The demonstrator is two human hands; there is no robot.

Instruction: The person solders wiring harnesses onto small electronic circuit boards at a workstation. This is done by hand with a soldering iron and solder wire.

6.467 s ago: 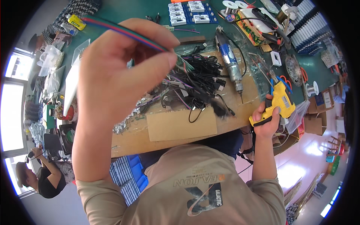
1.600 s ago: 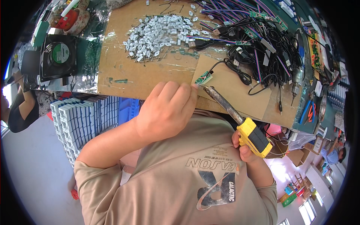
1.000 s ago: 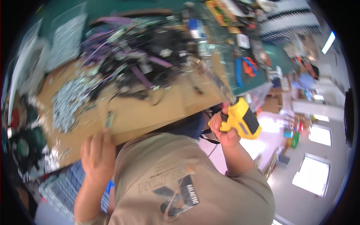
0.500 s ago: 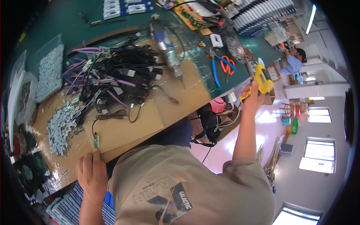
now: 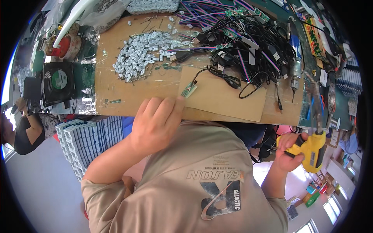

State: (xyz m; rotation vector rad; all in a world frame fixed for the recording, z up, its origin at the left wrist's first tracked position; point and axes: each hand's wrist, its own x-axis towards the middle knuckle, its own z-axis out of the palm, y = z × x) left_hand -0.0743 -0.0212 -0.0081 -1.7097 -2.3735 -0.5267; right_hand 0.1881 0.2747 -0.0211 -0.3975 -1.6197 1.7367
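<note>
My left hand (image 5: 157, 123) rests at the table's front edge, fingers bent together. Its fingertips grip the near end of a small green circuit board (image 5: 189, 90), which is wired to a black cable and lies on a flat cardboard sheet (image 5: 229, 101); the thumb is mostly hidden. Out past the table edge on the right, my right hand (image 5: 289, 153) is wrapped round the handle of a yellow-and-black pistol-grip tool (image 5: 312, 151). A slender grey metal part (image 5: 316, 108) appears in line with the tool's front; whether it belongs to it I cannot tell.
Beyond the board lie a pile of small white plastic pieces (image 5: 142, 54) and a tangle of black cables (image 5: 248, 46). A blue-and-silver power tool (image 5: 295, 66) stands out at right. A black fan (image 5: 58, 82) sits left; stacked white trays (image 5: 91, 136) are below. Another person's arm (image 5: 34, 126) shows far left.
The view has turned, so the table now lies level across the top. Both hands keep their holds, the left on the circuit board and the right on the yellow tool.
</note>
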